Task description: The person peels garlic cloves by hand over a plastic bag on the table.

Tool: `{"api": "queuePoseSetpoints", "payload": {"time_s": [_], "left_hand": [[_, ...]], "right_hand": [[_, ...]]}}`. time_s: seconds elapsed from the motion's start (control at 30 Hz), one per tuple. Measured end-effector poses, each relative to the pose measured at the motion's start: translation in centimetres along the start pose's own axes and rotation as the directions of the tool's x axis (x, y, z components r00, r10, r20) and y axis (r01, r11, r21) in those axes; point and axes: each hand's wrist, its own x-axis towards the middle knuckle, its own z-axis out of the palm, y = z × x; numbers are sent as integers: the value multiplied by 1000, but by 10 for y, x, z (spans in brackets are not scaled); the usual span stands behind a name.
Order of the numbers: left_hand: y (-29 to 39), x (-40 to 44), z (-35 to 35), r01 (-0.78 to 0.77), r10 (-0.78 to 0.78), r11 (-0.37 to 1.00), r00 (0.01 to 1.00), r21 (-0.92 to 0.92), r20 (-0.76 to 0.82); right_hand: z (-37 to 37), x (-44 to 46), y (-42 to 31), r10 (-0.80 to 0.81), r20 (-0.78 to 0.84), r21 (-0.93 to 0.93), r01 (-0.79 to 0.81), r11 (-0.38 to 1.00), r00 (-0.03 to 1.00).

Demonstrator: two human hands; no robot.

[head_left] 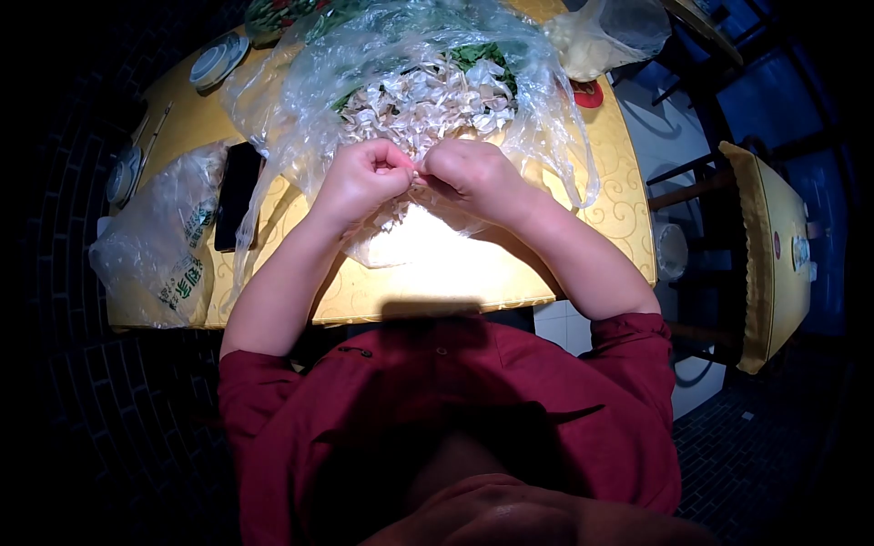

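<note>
Both hands meet over the near edge of a large clear plastic bag (300, 100) spread on the yellow table. My left hand (369, 182) is closed, thumb and index finger pinched together. Touching it at the fingertips, my right hand (473, 180) is closed too, its fingers curled inward. Between them is something small and pale, too small to name. Just beyond the hands lies a heap of pale, papery peel-like pieces (419, 105), with green leaves (478, 56) behind it. More pale bits (391, 217) are scattered beneath my wrists.
A plastic bag with green print (168, 237) and a dark flat object (238, 196) lie at the left. Stacked bowls (214, 64) stand at the back left. Another plastic bag (605, 36) and a red object (588, 94) are at the back right. Beyond the right edge is another cloth-covered table (774, 255).
</note>
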Motion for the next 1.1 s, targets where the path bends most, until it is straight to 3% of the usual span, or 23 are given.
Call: {"api": "queuePoseSetpoints", "payload": {"time_s": [0.1, 0.13, 0.2, 0.23, 0.33, 0.47, 0.53, 0.63, 0.77, 0.83, 0.93, 1.03, 1.1], "left_hand": [[2, 0, 0, 18, -18, 996, 1000, -83, 6], [6, -1, 0, 31, -30, 992, 1000, -121, 9], [18, -5, 3, 39, -33, 978, 999, -203, 35], [21, -6, 3, 43, -33, 969, 998, -243, 47], [14, -2, -4, -80, 84, 958, 996, -275, 3], [20, -1, -10, -86, 64, 964, 993, -251, -96], [21, 0, -10, -84, 64, 985, 989, -151, -133], [7, 6, -5, -284, 307, 950, 929, 133, -207], [9, 2, -6, -272, 336, 921, 918, 279, -213], [14, 1, 0, -330, 427, 869, 877, 370, -220], [24, -5, 2, -397, 542, 677, 839, 620, -55], [11, 3, 0, -538, 729, 507, 684, 673, -2], [7, 3, -6, -498, 689, 553, 724, 668, -31]], "right_hand": [[-1, 1, 3, 72, 18, 24, -73, 997, 997], [-1, 1, 2, 208, 26, 167, -210, 963, 978], [-2, 2, -2, 454, 98, 431, -449, 783, 886], [-2, 3, -3, 586, 208, 540, -591, 599, 783], [-7, 9, -5, 649, 268, 754, -574, 319, 712], [-6, 7, 3, 638, 289, 843, -505, 184, 714], [-5, 6, 3, 656, 305, 797, -562, 220, 690], [2, 4, 0, 653, 285, 790, -558, 255, 702], [3, 2, 1, 648, 304, 738, -603, 303, 698], [2, 3, -1, 647, 308, 749, -597, 287, 697], [2, 2, 0, 651, 328, 733, -619, 282, 685], [3, 3, -3, 676, 300, 693, -641, 330, 673], [4, 3, -4, 693, 283, 671, -654, 350, 662]]}}
